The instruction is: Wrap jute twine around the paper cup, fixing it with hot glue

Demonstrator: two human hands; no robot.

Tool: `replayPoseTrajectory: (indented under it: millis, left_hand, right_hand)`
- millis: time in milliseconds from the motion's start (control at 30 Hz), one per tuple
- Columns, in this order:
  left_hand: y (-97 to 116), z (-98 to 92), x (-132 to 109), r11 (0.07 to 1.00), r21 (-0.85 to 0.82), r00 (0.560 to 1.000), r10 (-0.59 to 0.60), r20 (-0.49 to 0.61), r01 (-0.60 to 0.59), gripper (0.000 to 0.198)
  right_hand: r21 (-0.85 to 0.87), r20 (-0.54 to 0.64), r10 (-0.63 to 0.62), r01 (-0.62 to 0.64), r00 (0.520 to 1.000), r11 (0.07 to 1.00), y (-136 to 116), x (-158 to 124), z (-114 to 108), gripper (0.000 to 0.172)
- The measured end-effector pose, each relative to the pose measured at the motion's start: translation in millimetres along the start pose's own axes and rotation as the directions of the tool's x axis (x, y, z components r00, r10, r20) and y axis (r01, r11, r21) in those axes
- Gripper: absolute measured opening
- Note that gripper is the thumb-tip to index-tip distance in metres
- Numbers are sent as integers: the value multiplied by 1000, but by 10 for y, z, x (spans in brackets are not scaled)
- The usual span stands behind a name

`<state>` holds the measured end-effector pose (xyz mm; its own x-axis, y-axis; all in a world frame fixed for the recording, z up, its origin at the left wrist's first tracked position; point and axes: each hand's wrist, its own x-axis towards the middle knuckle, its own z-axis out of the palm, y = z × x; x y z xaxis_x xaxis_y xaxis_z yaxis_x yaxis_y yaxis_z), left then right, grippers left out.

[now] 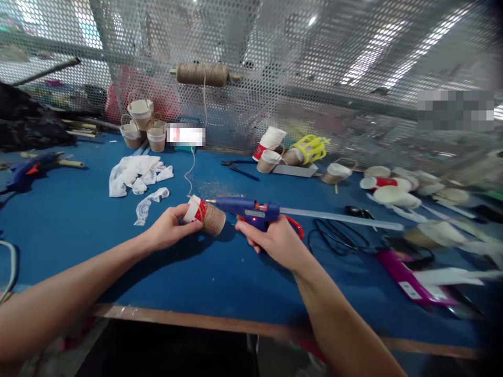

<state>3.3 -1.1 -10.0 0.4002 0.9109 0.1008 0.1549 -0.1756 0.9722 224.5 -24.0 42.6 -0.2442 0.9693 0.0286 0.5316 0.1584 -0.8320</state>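
My left hand (pixel 173 226) is closed round the white-and-red end of a paper cup (pixel 201 210), which lies tilted on its side. Brown twine (pixel 214 220) is wound about the cup's other end. In my right hand (pixel 275 238) is a blue hot glue gun (pixel 243 208), a small red light showing on it. Its nozzle points left and meets or nearly meets the cup near the edge of the winding. A long clear glue stick (pixel 341 217) sticks out of the gun's back. From the cup, a loose strand (pixel 190 173) runs up towards a twine spool (pixel 202 74).
White lace strips (pixel 137 172) lie left of the cup. Behind them stand several twine-wrapped cups with handles (pixel 140 112). Pliers (pixel 240 168) rest at the back. On the right are a black cord (pixel 338 238), a purple packet (pixel 412 277) and more cups. Another glue gun (pixel 33 168) lies far left.
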Motion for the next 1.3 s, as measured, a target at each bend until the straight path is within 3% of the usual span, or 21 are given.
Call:
replayPoseTrajectory:
  millis: [300,433,800,1067,1300]
  left_hand:
    - [8,2,11,1000,17,1000,-4,4,3,28]
    - [18,9,8,999,-2,999,-32,0,32,29]
    - [50,17,7,999,29,998,-36,-58,37,22]
    - [91,3,10,995,96,997,17,-71,-10,19]
    - [64,-16,-7,974,215,994,89,-65,-73,16]
  right_hand:
    - [-364,-55,-207,173,977,915,4,-111,17,16]
    - [-460,3,-317,283,948,841,43,-107,10,17]
    - [-401,-9,-247,223,969,889,29,-145,43,9]
    - [-365,22,-212,205,977,908,19,-161,57,7]
    - [-362,-26,-238,212,971,908,-1,-152,59,7]
